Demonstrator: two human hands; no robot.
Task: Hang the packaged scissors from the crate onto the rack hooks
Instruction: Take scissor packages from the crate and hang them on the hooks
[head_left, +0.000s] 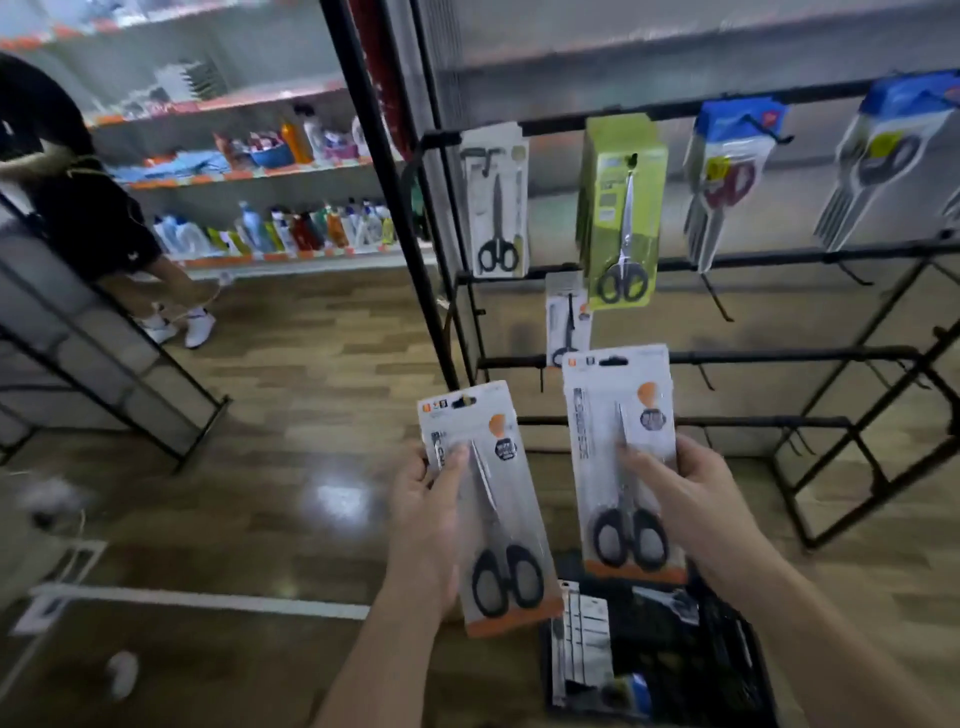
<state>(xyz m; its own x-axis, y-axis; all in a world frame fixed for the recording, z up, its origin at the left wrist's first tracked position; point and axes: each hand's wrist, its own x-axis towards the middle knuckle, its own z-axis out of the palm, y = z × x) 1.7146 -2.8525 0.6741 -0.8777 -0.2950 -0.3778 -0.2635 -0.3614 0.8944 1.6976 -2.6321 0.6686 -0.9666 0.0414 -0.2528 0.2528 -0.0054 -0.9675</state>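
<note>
Packaged scissors (493, 514), black-handled on a white card with an orange foot, stand upright in the left hand (428, 519), pinched between the thumb on the front and the fingers behind. Just right of that grip and higher, a second matching pack (621, 457) is pinched the same way by the right hand (693, 499). Below the right grip sits the crate (727, 654), holding more packs. Beyond both hands, the rack (727, 358) carries a white pack (493, 202), a green pack (618, 208) and blue packs (727, 171).
</note>
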